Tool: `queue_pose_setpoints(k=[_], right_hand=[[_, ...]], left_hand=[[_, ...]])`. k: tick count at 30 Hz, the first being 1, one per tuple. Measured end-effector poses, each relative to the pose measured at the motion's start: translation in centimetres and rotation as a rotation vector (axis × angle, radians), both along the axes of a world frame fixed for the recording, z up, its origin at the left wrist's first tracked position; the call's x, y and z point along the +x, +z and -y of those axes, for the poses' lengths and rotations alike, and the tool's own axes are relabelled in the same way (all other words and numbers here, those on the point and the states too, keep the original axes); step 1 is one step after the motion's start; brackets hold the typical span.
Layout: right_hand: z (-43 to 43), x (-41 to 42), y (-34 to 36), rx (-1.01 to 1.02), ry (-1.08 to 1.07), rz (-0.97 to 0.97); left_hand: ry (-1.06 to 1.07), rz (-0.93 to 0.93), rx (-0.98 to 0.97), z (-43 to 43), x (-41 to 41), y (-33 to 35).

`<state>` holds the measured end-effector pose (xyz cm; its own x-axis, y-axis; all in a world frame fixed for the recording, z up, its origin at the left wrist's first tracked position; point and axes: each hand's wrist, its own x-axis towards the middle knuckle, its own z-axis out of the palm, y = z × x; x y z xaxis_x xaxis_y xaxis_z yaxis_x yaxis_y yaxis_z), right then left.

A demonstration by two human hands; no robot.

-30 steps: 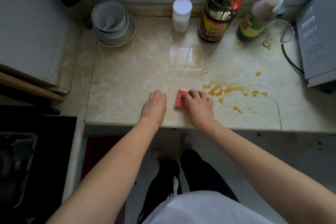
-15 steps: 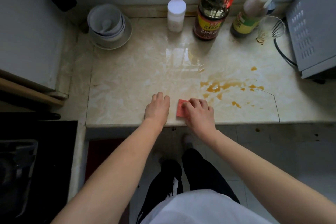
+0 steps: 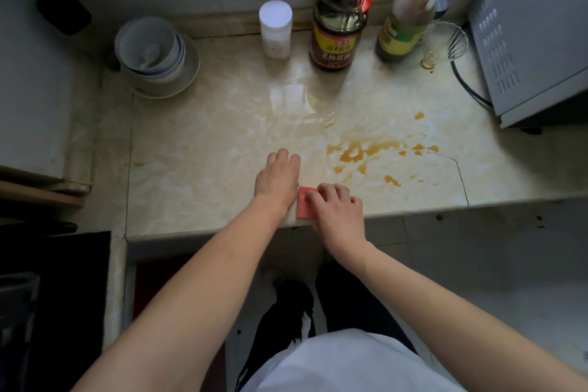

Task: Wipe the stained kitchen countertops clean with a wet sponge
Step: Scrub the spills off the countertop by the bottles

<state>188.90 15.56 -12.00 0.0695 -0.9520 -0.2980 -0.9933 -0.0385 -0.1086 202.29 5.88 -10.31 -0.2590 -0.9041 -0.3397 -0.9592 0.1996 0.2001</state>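
- Since a second ago the right hand (image 3: 337, 210) has drawn the sponge (image 3: 304, 202) back to the front edge of the counter (image 3: 197, 169), at lower centre of the frame. The left hand (image 3: 278, 178) has slid further up, so its fingertips now lie above the sponge rather than level with it.
- Counter: a pale marbled slab across the middle of the frame. A wet sheen (image 3: 286, 99) at centre, below the dark sauce bottle (image 3: 337, 32), looks like ground already gone over.
- Grey appliance (image 3: 534, 35) at upper right and stacked bowls (image 3: 152, 54) at upper left both stand apart from the mess.
- Left hand: flat on the counter, fingers straight and close together, holding nothing, just beside the sponge.
- Right hand: fingers curled over the sponge, pressing it down.
- Sponge: red, mostly hidden under that hand.
- Stains (image 3: 359, 153): orange splashes right of centre, near the sponge but apart from it and seemingly unsmeared. By my judgement the main wiping is still to do.
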Motion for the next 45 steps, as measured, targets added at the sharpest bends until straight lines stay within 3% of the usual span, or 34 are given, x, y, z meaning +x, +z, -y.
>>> queue_pose_setpoints(k=[15,45], right_hand=[[3.7,-4.9,-0.6,-0.051,0.097,0.034],[25.4,-5.8,-0.9,-0.121,-0.048,0.155]], left_hand=[[0.095,0.094,0.117,5.8,-3.2,0.1],[0.039,0.298,0.291,11.3,-4.0,0.6]])
